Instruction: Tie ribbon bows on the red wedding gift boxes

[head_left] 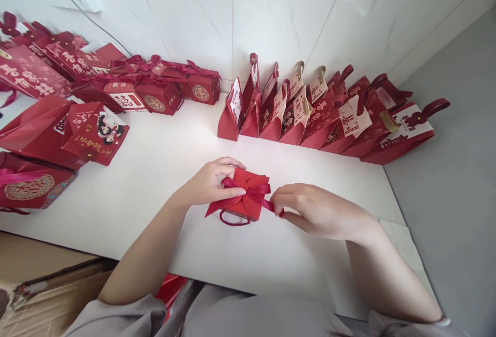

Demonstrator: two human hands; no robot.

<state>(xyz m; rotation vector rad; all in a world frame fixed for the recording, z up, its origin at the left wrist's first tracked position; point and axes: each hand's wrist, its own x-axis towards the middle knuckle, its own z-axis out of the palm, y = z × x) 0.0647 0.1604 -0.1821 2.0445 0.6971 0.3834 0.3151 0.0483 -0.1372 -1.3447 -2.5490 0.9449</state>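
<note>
One small red box (pixel 248 207) is clamped in the left hand (pixel 213 182), thumb (pixel 234 192) against its bow (pixel 256 190); the right hand (pixel 310 205) pinches a ribbon tail (pixel 267 204) over the white table (pixel 155 171).

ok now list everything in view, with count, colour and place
small box: one, red, on table between hands
ribbon: one, dark red, bowed on that box
cord handle: one, dark red, near side of that box
tapered boxes: about a dozen, red, some cream-panelled, back right
ribbon-tied boxes: several overlapping, dark red, back left
larger boxes: several overlapping, red, far left
table: one, white, centre
tiled wall: one, white, behind
cable: one, grey, upper left
side surface: one, grey, right
cardboard: some, brown, lower left
clothing: grey, bottom
left grip: one, bare, on box and bow
right grip: one, bare, pinching ribbon end
</note>
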